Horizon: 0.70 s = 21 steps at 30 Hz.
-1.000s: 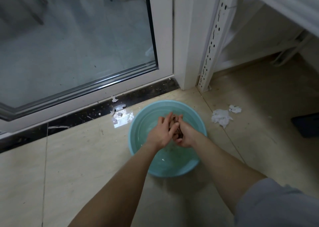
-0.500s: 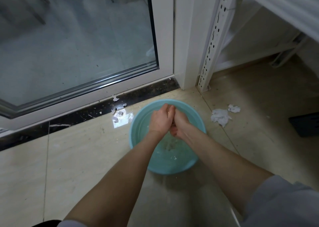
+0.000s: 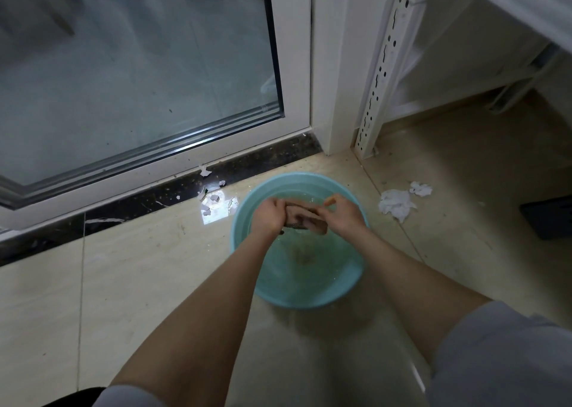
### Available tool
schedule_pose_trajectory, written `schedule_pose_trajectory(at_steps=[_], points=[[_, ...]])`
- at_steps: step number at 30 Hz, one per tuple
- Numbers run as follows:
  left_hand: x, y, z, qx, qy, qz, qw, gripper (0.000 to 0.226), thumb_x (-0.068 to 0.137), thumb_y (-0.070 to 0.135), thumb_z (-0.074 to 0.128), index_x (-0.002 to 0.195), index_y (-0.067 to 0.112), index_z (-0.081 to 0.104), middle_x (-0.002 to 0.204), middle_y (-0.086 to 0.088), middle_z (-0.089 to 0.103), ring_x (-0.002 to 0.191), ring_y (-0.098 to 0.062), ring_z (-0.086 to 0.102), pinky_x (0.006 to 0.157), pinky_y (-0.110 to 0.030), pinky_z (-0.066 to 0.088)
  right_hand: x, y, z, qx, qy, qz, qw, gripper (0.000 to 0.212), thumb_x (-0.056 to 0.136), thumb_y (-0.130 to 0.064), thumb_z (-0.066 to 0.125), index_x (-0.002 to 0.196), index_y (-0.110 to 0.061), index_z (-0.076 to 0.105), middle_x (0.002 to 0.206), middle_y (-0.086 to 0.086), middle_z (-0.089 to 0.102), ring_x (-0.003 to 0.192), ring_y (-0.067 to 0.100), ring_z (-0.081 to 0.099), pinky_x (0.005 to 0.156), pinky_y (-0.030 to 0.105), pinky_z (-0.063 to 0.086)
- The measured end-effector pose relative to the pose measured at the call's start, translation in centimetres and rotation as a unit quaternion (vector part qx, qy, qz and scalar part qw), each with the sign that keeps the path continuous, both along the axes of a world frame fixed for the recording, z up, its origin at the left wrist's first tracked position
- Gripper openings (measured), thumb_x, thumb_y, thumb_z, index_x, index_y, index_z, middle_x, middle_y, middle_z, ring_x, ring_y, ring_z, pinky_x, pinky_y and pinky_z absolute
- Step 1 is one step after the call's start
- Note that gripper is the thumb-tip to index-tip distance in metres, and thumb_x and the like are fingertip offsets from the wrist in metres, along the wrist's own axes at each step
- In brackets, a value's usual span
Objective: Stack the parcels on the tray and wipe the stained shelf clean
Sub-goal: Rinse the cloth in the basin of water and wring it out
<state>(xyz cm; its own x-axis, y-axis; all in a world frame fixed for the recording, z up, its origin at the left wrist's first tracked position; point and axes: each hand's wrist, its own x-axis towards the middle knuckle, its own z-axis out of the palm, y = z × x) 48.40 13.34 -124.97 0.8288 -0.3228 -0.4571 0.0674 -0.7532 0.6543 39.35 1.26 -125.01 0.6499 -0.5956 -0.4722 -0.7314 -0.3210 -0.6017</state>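
- Cloth (image 3: 305, 219): a brownish, wet rag stretched between both hands directly above the basin (image 3: 247, 245), so that, presumably, squeezed-out water drops back into it rather than onto the floor tiles (image 3: 123, 267).
- Left hand (image 3: 268, 216): closed around the left end of the cloth, fingers curled under it.
- Right hand (image 3: 342, 215): closed on the right end, one fingertip raised above the grip.
- Orientation: the long axis of the cloth runs left to right across the view, roughly level, and it appears twisted, consistent with wringing.
- Basin: pale blue, round, resting on the floor and holding shallow, slightly cloudy water.
- Shelf post (image 3: 382, 66): white and perforated, standing near the basin on the right; the stained surface to be wiped cannot be identified from here.
- Paper scraps (image 3: 397, 204): crumpled, lying on the floor just right of the basin.
- Parcels and tray: not in view.
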Motion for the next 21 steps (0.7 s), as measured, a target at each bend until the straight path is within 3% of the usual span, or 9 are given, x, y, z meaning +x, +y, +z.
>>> schedule_pose_trajectory(at_steps=[4, 6, 8, 10, 11, 14, 16, 18, 21], points=[[-0.7, 1.6, -3.2, 0.142, -0.015, -0.123, 0.982, 0.05, 0.097, 0.021, 0.042, 0.145, 0.018, 0.028, 0.14, -0.023, 0.035, 0.118, -0.043, 0.05, 0.097, -0.047, 0.046, -0.5, 0.7, -1.4, -0.096, 0.119, 0.098, 0.983, 0.05, 0.092, -0.019, 0.055, 0.14, -0.026, 0.04, 0.142, 0.009, 0.042, 0.127, 0.031, 0.044, 0.104, 0.042, 0.041], [-1.7, 1.8, -5.1, 0.229, -0.07, -0.256, 0.937, 0.062, 0.095, 0.025, 0.047, 0.149, 0.023, 0.018, 0.151, -0.02, 0.017, 0.133, -0.041, 0.035, 0.107, -0.047, 0.037, -0.3, 2.1, -2.1, -0.157, 0.15, 0.188, 0.958, 0.056, 0.091, -0.017, 0.055, 0.143, -0.028, 0.037, 0.145, 0.008, 0.035, 0.131, 0.032, 0.038, 0.105, 0.046, 0.038], [-3.1, 1.8, -7.1, 0.249, -0.066, -0.414, 0.873, 0.067, 0.09, 0.041, 0.054, 0.148, 0.026, 0.025, 0.155, -0.013, 0.015, 0.139, -0.038, 0.028, 0.11, -0.049, 0.033, -0.3, 3.4, -3.4, -0.12, 0.194, 0.293, 0.929, 0.045, 0.091, -0.022, 0.055, 0.135, -0.024, 0.05, 0.139, 0.009, 0.046, 0.124, 0.033, 0.048, 0.101, 0.045, 0.043], [-3.8, 2.0, -8.2, 0.277, 0.023, -0.471, 0.837, 0.063, 0.088, 0.044, 0.054, 0.144, 0.023, 0.036, 0.155, -0.009, 0.022, 0.138, -0.035, 0.03, 0.112, -0.047, 0.029, -0.8, 3.9, -4.4, -0.071, 0.247, 0.346, 0.902, 0.038, 0.091, -0.029, 0.055, 0.127, -0.017, 0.057, 0.131, 0.011, 0.056, 0.115, 0.032, 0.056, 0.097, 0.041, 0.047], [-3.7, 2.3, -8.3, 0.285, 0.041, -0.448, 0.847, 0.057, 0.09, 0.038, 0.053, 0.142, 0.019, 0.04, 0.154, -0.009, 0.024, 0.136, -0.035, 0.033, 0.113, -0.045, 0.03, -1.0, 3.7, -4.4, -0.077, 0.262, 0.34, 0.9, 0.039, 0.092, -0.03, 0.055, 0.129, -0.014, 0.056, 0.134, 0.011, 0.054, 0.119, 0.032, 0.053, 0.099, 0.041, 0.045], [-2.5, 3.2, -8.4, 0.324, -0.055, -0.386, 0.862, 0.042, 0.094, 0.019, 0.047, 0.134, 0.01, 0.046, 0.146, -0.015, 0.027, 0.128, -0.038, 0.039, 0.107, -0.046, 0.037, -1.0, 3.1, -5.1, -0.149, 0.279, 0.315, 0.895, 0.045, 0.094, -0.019, 0.054, 0.138, -0.01, 0.047, 0.147, 0.013, 0.033, 0.134, 0.034, 0.035, 0.106, 0.044, 0.036], [-2.7, 2.9, -8.3, 0.313, -0.074, -0.41, 0.854, 0.04, 0.094, 0.02, 0.049, 0.133, 0.012, 0.047, 0.139, -0.018, 0.034, 0.125, -0.039, 0.041, 0.104, -0.047, 0.038, -0.7, 3.4, -5.4, -0.136, 0.27, 0.322, 0.897, 0.042, 0.093, -0.017, 0.054, 0.134, -0.013, 0.051, 0.145, 0.012, 0.04, 0.13, 0.034, 0.042, 0.103, 0.043, 0.039], [-2.9, 2.7, -8.5, 0.269, -0.018, -0.424, 0.865, 0.042, 0.089, 0.022, 0.056, 0.13, 0.014, 0.052, 0.135, -0.017, 0.041, 0.12, -0.036, 0.046, 0.103, -0.042, 0.04, -0.6, 3.5, -5.8, -0.11, 0.261, 0.312, 0.907, 0.034, 0.093, -0.017, 0.053, 0.127, -0.015, 0.058, 0.134, 0.011, 0.055, 0.121, 0.032, 0.055, 0.095, 0.039, 0.045], [-1.8, 3.4, -8.7, 0.281, 0.008, -0.334, 0.9, 0.042, 0.087, 0.017, 0.058, 0.128, 0.009, 0.054, 0.135, -0.02, 0.042, 0.121, -0.035, 0.049, 0.104, -0.04, 0.041, -1.0, 2.8, -5.9, -0.123, 0.257, 0.221, 0.933, 0.036, 0.094, -0.009, 0.049, 0.129, -0.012, 0.056, 0.13, 0.014, 0.057, 0.116, 0.033, 0.057, 0.092, 0.04, 0.048]])
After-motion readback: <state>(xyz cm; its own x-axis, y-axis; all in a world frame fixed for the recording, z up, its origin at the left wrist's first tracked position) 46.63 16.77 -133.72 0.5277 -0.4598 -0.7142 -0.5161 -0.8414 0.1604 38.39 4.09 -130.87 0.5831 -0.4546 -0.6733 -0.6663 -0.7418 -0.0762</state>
